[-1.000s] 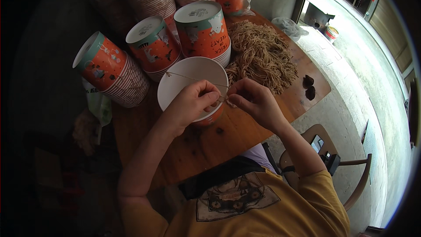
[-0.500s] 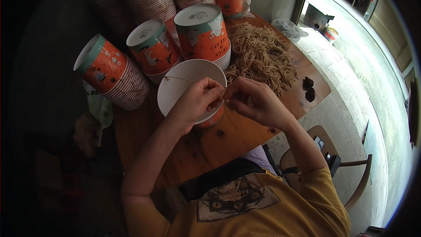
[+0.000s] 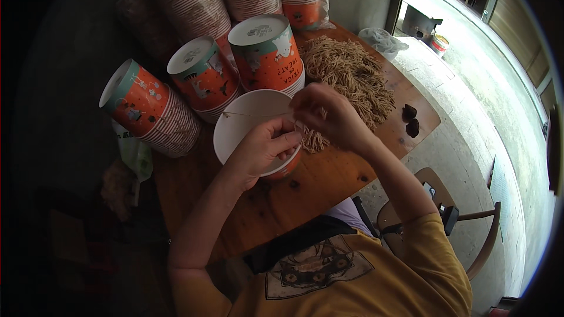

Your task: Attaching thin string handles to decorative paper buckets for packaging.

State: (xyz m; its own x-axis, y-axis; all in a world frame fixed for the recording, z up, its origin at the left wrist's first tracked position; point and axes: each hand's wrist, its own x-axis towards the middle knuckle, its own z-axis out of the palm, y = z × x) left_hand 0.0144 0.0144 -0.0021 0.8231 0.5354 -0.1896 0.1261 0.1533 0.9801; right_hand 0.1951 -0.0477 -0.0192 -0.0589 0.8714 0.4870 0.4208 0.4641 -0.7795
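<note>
Clearly, string [image 3: 248,115] spans the bucket [image 3: 238,136] toward the left grip [image 3: 269,145].

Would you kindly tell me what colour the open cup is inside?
The open cup is white inside; the head view shows it best.

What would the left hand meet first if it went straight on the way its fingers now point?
Likely the right hand, just beyond the left hand, though relative height is unclear; past it lies the tan string pile.
</note>
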